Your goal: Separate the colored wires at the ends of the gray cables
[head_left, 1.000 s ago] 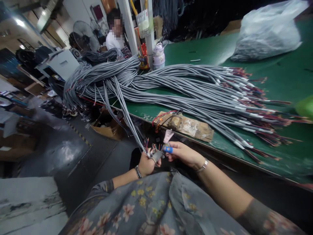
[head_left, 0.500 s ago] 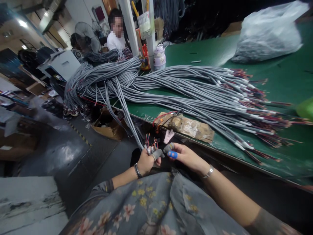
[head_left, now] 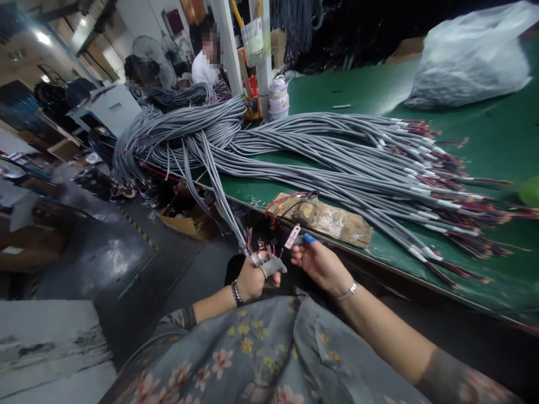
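My left hand is closed around the ends of several grey cables that hang down from the table edge. Their coloured stripped wires stick up above my fist, and a grey finger cot covers my thumb. My right hand sits just to the right, pinching a small pink tag between a blue-capped finger and thumb, a short way from the wire ends. A large pile of grey cables with stripped coloured ends lies across the green table.
A brown taped cardboard pad lies at the table edge above my hands. A white plastic bag lies at the far right. A post with a jar stands at the back. Two people sit beyond. A cardboard box lies on the floor.
My right hand has lifted up and away from the left hand, and now holds the pink tag. My left hand keeps its grip on the cable ends.
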{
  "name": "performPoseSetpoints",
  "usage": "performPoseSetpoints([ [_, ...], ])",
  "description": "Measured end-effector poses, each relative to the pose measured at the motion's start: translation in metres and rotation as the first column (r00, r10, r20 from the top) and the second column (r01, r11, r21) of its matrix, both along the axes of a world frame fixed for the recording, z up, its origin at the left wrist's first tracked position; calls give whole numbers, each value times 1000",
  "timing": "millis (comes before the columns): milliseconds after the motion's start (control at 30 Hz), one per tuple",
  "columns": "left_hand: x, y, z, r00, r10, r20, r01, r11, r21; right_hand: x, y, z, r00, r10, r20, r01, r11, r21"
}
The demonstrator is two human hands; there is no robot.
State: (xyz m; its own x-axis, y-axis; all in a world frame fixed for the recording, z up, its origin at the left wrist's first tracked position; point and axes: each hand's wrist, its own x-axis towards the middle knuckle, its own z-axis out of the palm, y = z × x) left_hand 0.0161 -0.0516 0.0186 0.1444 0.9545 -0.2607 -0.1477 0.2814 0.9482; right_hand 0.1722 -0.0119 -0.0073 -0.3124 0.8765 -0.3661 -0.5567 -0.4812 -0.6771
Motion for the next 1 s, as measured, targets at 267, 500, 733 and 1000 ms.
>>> performPoseSetpoints([
  [267,15,12,10,995,92,41,-90,994,-55,-5,7,13,999,-17,51,14,999,51],
  [500,11,8,2,998,65,-22,-65,997,-44,-1,-9,6,976,203,79,-212,969,123],
  [733,8,5,-6,996,-19,-83,18,1000,-19,-8,-13,1,987,128,100,-142,979,148],
  [1000,9,8,-1,998,62,-11,-62,998,-32,-8,-13,-4,991,97,96,-111,981,159],
])
